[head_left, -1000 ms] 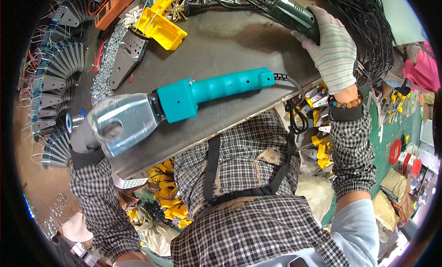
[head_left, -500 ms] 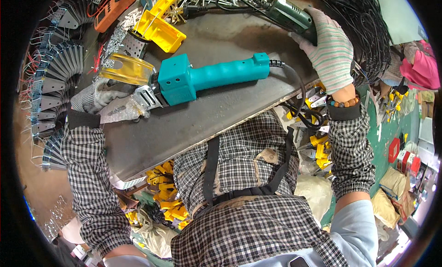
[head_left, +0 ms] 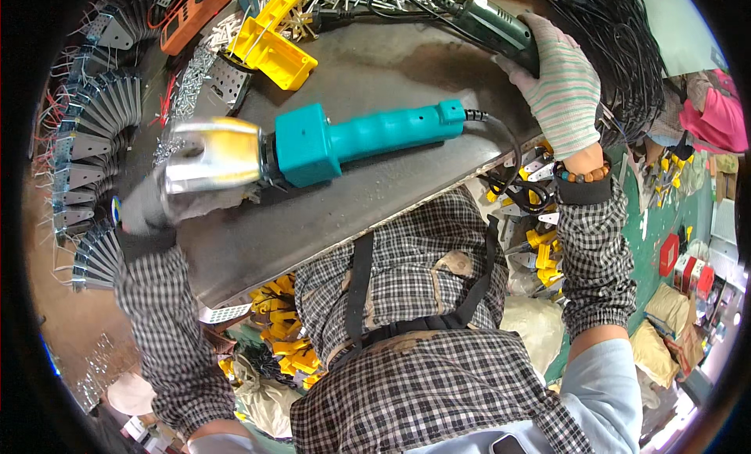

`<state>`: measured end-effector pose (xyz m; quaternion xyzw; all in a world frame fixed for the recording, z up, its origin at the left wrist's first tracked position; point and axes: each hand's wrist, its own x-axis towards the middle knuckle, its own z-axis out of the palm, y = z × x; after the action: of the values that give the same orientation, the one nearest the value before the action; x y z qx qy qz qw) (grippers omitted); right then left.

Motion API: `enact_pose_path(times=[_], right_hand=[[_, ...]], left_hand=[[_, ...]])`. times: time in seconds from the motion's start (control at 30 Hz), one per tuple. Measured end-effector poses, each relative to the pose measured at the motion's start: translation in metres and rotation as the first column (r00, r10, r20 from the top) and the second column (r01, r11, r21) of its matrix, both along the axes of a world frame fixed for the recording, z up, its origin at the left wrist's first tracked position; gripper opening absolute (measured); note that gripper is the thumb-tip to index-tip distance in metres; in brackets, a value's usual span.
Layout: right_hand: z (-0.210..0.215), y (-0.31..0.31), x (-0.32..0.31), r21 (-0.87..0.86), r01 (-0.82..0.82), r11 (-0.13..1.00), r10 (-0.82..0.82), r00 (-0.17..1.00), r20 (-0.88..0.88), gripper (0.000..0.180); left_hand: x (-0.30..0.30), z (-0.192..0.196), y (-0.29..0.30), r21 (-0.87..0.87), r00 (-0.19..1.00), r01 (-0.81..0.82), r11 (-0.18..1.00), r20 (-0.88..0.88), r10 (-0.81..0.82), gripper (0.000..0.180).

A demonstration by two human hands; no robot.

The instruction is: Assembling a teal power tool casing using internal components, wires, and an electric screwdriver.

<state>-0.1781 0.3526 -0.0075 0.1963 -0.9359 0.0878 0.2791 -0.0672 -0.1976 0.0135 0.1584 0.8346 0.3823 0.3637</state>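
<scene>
A teal corded power tool (head_left: 391, 135) with a ribbed handle lies slantwise over the metal worktop (head_left: 258, 250). Its head is a shiny metal-and-yellow guard (head_left: 215, 155). My left hand (head_left: 147, 207), in a grey glove, is at the underside of that head and seems to grip it; motion blur smears the fingers, which are partly hidden. At the upper right, my right hand (head_left: 559, 90), in a striped knit glove, is closed round the end of a dark green corded power tool (head_left: 497, 27). Part of that tool is covered by the palm.
Yellow plastic housings (head_left: 282, 63) and loose screws (head_left: 336, 0) lie at the far side, near an orange meter (head_left: 195, 16). Wired metal parts (head_left: 109, 102) line the left edge. Black cables (head_left: 618, 47) are heaped at right. A person in pink (head_left: 716, 113) is beyond.
The teal tool has rolled about its length and shifted slightly right, bringing the guard's metal face into view. My left hand has moved lower, under the head. My right hand stays put.
</scene>
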Motion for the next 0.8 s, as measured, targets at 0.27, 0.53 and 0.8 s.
enact_pose_path(times=[0.27,0.53,0.8], right_hand=[[0.017,-0.009,0.013,0.101,0.036,0.994,-0.023,0.992,-0.124,0.041],[0.011,-0.003,0.007,0.003,0.061,0.998,-0.061,0.996,0.06,0.044],[0.008,-0.006,0.008,0.033,0.104,0.994,-0.106,0.992,0.071,0.043]], left_hand=[[0.075,0.019,0.17,-0.357,0.701,-0.296,0.886,-0.712,-0.053,0.071],[0.078,-0.002,0.162,-0.361,0.647,-0.31,0.879,-0.758,-0.082,0.069],[0.075,-0.008,0.146,-0.302,0.801,-0.329,0.895,-0.591,0.095,0.065]])
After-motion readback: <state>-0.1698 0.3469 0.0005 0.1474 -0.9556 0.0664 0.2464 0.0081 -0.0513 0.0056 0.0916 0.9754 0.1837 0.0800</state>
